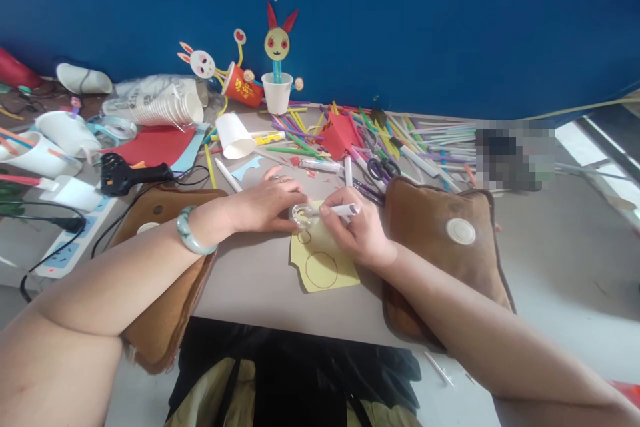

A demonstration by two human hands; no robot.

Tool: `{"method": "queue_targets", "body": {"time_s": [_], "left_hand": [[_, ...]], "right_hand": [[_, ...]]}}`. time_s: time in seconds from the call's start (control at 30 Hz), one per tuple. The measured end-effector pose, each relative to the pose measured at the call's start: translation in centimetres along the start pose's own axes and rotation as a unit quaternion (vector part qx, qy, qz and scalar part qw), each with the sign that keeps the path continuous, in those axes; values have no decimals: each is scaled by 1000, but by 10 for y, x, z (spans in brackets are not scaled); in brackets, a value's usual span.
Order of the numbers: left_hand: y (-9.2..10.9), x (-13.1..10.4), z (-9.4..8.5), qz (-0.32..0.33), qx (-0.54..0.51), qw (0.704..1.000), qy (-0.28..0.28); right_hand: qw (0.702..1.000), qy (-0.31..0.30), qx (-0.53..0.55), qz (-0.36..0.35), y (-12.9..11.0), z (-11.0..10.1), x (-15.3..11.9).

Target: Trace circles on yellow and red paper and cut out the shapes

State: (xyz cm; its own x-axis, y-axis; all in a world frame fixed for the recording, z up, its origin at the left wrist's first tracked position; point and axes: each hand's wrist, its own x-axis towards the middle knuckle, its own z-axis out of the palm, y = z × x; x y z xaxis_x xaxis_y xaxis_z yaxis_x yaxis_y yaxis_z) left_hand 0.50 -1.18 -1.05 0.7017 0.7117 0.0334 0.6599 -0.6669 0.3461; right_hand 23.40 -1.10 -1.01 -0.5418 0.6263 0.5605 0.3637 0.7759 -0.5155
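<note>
Forearms; yellow paper between hands: right clasping marker, left spread, touching clear disc.

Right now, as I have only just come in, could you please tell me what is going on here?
A person is working on a sheet of yellow paper. The right hand grips a white pen, its tip end at a clear round piece; the left hand has its fingertips against that piece. A large circle and a smaller one are drawn on the paper. Behind the hands lie scissors, with a red cup figure and a white cup figure farther back.
</note>
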Motion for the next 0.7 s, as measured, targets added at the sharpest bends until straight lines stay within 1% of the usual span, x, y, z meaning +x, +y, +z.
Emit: {"method": "queue_targets", "body": {"time_s": [0.07,0.13,0.2,0.27,0.37,0.5,0.7], "left_hand": [[0,0,1,7,4,1000,8],[0,1,2,9,7,1000,15],[0,1,2,6,5,1000,20],[1,1,2,4,2,1000,23],[2,2,0,2,-1,1000,17],[4,2,-3,1,-1,1000,7],[6,2,-3,1,-4,1000,13]], "right_hand": [[998,-7,-36,-48,1,1,-1],[994,-27,-62,-85,2,2,-2],[990,-37,-73,-115,3,3,-2],[987,-32,-78,-136,4,3,-2],[985,-22,-81,-150,5,4,-1],[983,-25,-91,-157,7,6,-1],[981,-29,-86,-173,10,8,-1]]}}
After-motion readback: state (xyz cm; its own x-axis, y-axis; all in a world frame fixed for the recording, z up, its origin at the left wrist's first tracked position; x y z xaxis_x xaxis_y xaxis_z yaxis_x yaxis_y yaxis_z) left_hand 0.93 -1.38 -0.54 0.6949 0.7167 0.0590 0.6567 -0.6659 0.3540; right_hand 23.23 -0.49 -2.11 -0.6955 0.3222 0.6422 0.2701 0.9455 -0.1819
